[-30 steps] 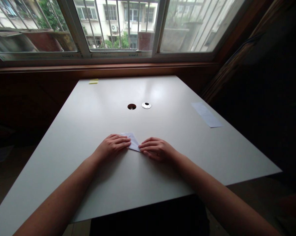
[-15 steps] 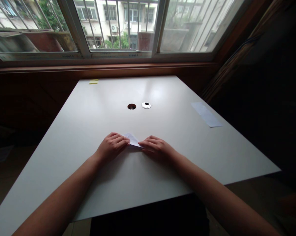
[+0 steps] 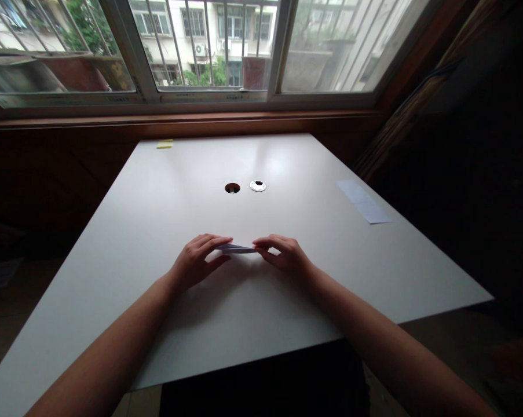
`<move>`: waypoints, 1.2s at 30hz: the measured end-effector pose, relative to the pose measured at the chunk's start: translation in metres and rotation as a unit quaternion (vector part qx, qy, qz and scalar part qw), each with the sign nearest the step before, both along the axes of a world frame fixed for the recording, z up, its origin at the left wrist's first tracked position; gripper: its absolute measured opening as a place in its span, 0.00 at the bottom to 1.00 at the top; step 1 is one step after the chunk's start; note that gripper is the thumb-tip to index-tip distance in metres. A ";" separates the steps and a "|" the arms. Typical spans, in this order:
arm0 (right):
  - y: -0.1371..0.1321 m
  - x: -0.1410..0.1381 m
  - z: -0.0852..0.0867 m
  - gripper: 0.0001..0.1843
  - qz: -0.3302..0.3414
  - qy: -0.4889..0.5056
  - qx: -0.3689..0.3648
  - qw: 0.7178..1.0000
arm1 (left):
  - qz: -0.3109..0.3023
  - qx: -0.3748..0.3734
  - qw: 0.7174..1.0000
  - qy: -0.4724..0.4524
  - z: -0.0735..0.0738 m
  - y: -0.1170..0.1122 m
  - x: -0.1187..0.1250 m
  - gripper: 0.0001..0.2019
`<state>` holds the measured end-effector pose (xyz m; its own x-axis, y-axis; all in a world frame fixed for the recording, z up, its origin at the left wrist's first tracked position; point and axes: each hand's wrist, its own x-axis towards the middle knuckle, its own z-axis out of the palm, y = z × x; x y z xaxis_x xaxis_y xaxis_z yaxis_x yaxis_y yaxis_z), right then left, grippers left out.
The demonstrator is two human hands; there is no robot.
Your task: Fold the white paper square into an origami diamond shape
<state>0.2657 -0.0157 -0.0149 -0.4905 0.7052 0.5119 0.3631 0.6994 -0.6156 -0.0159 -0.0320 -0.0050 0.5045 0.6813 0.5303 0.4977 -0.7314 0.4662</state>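
Note:
A small folded piece of white paper [image 3: 239, 250] is held low over the white table, seen nearly edge-on as a thin strip. My right hand [image 3: 282, 252] pinches its right end between thumb and fingertips. At the other end, the fingers of my left hand [image 3: 203, 255] lie against the paper's far side. The left thumb stands apart from those fingers, nearer to me and off the paper. Part of the paper's left end is covered by the left fingers.
On the white table [image 3: 183, 197] are a round hole [image 3: 232, 188] and a silver ring-shaped cover [image 3: 258, 186]. A flat white paper strip [image 3: 365, 201] lies by the right edge. Yellow slips [image 3: 164, 143] sit at the back left. Beyond stands a barred window [image 3: 209, 46].
The paper has turned from showing its pointed face to nearly edge-on. My left thumb has come away from the fingers, and my right hand has shifted slightly right and arched up.

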 end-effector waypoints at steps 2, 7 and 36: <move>0.000 -0.001 0.000 0.11 0.007 0.031 -0.050 0.998 | 0.004 -0.069 0.997 -0.038 -0.001 -0.001 0.000 0.15; 0.002 -0.003 -0.001 0.15 0.057 0.077 -0.169 0.981 | 0.044 -0.258 0.958 -0.120 -0.003 0.000 -0.001 0.12; 0.004 -0.018 0.009 0.22 -0.009 0.221 -0.410 0.885 | 0.005 -0.509 0.818 -0.269 0.005 -0.001 0.016 0.19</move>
